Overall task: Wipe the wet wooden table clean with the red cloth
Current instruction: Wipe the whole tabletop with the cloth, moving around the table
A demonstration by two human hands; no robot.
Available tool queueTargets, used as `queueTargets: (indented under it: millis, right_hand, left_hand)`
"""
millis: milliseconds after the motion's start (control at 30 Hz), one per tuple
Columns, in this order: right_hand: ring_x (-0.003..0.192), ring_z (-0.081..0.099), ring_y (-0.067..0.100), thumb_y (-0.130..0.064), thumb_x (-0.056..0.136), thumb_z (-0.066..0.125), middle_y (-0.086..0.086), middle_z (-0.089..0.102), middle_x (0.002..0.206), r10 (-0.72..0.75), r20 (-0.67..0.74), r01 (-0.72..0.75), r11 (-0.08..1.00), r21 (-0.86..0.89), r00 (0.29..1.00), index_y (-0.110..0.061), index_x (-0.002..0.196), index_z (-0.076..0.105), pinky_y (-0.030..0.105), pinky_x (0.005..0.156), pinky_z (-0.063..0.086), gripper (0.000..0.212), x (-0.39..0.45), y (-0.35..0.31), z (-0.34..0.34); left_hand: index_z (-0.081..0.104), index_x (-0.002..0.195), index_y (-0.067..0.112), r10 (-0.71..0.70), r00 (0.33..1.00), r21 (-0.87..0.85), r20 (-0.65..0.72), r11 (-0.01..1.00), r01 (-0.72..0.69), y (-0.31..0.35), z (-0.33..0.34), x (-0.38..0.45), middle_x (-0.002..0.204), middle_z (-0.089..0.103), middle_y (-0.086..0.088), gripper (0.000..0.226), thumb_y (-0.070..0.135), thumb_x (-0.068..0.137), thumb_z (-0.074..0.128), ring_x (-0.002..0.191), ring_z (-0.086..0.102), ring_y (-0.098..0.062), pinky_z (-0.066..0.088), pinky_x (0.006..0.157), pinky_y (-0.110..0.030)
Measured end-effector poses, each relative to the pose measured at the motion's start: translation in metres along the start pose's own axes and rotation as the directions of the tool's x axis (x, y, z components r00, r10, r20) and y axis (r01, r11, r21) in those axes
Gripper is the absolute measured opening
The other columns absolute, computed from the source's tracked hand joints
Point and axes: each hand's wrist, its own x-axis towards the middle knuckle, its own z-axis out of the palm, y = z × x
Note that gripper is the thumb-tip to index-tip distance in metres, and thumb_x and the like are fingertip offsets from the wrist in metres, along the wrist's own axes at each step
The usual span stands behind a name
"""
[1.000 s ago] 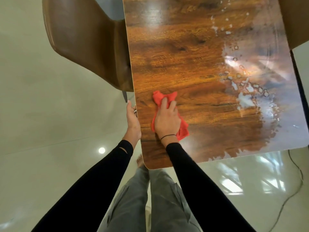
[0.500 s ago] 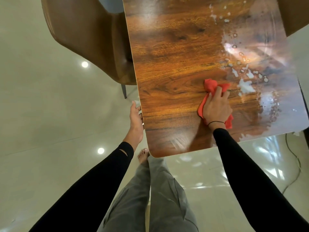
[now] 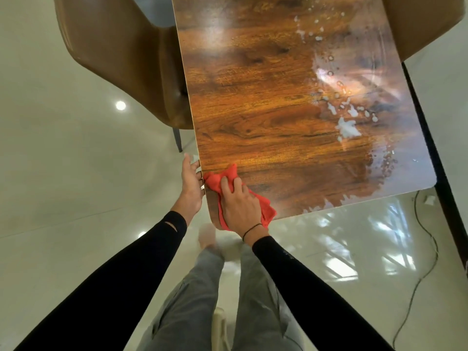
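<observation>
Red cloth (image 3: pixel 266 211) down at the near left corner of the wooden table (image 3: pixel 278 110), a bit left of centre in the frame and bunched up, part of it hanging past the near edge. Right hand (image 3: pixel 240 203) flat on top of it, fingers stretched out and a little apart, pressing the cloth onto the wood; red poking out beyond the fingertips toward the upper left and past the heel of the palm toward the lower right. Thin black band round that wrist. Left hand (image 3: pixel 191 181) just beside, on the table's left edge, palm against the side and fingers lying along it; can't tell if the fingertips curl underneath. Cloth's upper tip almost touching that left hand.

Water (image 3: pixel 349 127) pooled and beaded over the right half of the tabletop, with glare across it; left half looks dry, grain showing clearly. Brown chair (image 3: pixel 114 59) in the upper left of the frame, tucked against the table's left side. Glossy pale floor (image 3: pixel 63 173) all round, ceiling lights reflected in it. Thin cable (image 3: pixel 428 236) snaking across the floor at the lower right. Black sleeves and grey trousers at the bottom of the frame.
</observation>
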Motion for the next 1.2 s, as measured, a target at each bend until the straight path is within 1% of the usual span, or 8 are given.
queueTargets:
  millis: [100,267,433,600,733,867,1067,1200]
  right_hand:
    - [0.079,0.065,0.028,-0.033,0.1,0.061,0.01,0.054,0.113,-0.096,0.023,0.097,0.995,-0.019,0.995,-0.016,0.143,0.05,0.035,0.05,0.043,0.048,-0.007,0.035,-0.002]
    - [0.083,0.064,0.027,-0.039,0.113,0.047,0.007,0.049,0.11,0.218,0.059,-0.22,0.975,0.032,0.974,-0.021,0.142,0.045,0.043,0.058,0.06,0.034,-0.021,0.123,-0.017]
    - [0.085,0.067,0.037,-0.035,0.113,0.048,0.013,0.051,0.111,0.47,-0.058,-0.466,0.882,0.067,0.881,-0.016,0.137,0.046,0.04,0.056,0.052,0.031,-0.029,0.17,-0.027]
    - [0.094,0.067,0.035,-0.026,0.11,0.055,0.014,0.05,0.12,0.665,-0.027,-0.658,0.743,0.126,0.746,-0.014,0.147,0.044,0.039,0.058,0.051,0.04,-0.022,0.117,-0.018]
    - [0.09,0.064,0.028,-0.022,0.102,0.062,0.012,0.052,0.119,0.476,0.051,-0.477,0.863,0.164,0.878,-0.015,0.149,0.047,0.035,0.055,0.052,0.05,-0.023,0.044,-0.01]
    - [0.085,0.064,0.028,-0.023,0.097,0.069,0.013,0.055,0.113,0.107,0.074,-0.116,0.985,0.129,0.991,-0.013,0.143,0.052,0.035,0.053,0.054,0.049,-0.024,-0.005,0.0]
    - [0.087,0.065,0.032,-0.031,0.091,0.074,0.013,0.054,0.119,-0.294,0.136,0.291,0.956,0.037,0.946,-0.016,0.147,0.05,0.039,0.055,0.055,0.063,-0.042,0.024,0.003]
    - [0.083,0.063,0.03,-0.033,0.099,0.067,0.01,0.053,0.113,-0.28,0.133,0.287,0.957,-0.039,0.951,-0.019,0.144,0.051,0.037,0.052,0.049,0.049,-0.052,0.071,-0.011]
  left_hand:
    - [0.059,0.145,0.025,0.001,1.0,-0.01,-0.031,1.0,-0.001,-0.005,0.003,-0.003,0.13,0.072,-0.011,0.075,0.076,0.105,0.021,0.123,0.066,-0.027,0.052,0.102,-0.047]
    - [0.064,0.126,0.029,0.001,0.995,-0.055,-0.101,0.998,-0.006,-0.021,0.019,-0.018,0.12,0.076,-0.004,0.067,0.079,0.104,0.025,0.116,0.07,-0.023,0.055,0.092,-0.045]
    - [0.068,0.113,0.027,-0.016,0.99,-0.065,-0.14,0.998,0.007,-0.028,0.03,-0.031,0.119,0.077,-0.006,0.067,0.077,0.105,0.024,0.119,0.07,-0.028,0.049,0.111,-0.056]
    - [0.062,0.117,0.024,-0.052,0.982,-0.055,-0.181,0.998,0.043,-0.042,0.017,-0.043,0.119,0.07,-0.004,0.074,0.082,0.102,0.019,0.108,0.066,-0.019,0.051,0.081,-0.04]
    - [0.06,0.129,0.019,-0.068,0.987,-0.135,-0.145,0.99,0.049,-0.062,0.003,-0.05,0.126,0.07,-0.011,0.084,0.084,0.101,0.016,0.115,0.066,-0.024,0.05,0.102,-0.047]
    - [0.064,0.14,0.008,-0.068,0.994,-0.204,-0.086,0.978,0.049,-0.076,-0.011,-0.054,0.124,0.074,-0.016,0.1,0.084,0.1,0.013,0.119,0.067,-0.032,0.051,0.105,-0.049]
    - [0.053,0.153,0.01,-0.064,0.995,-0.228,-0.071,0.973,0.046,-0.088,-0.015,-0.055,0.14,0.068,-0.019,0.099,0.084,0.1,0.012,0.134,0.061,-0.036,0.043,0.119,-0.058]
    - [0.061,0.141,0.01,-0.06,0.992,-0.19,-0.109,0.981,0.039,-0.09,-0.013,-0.056,0.132,0.07,-0.018,0.094,0.081,0.102,0.014,0.117,0.066,-0.031,0.046,0.113,-0.052]
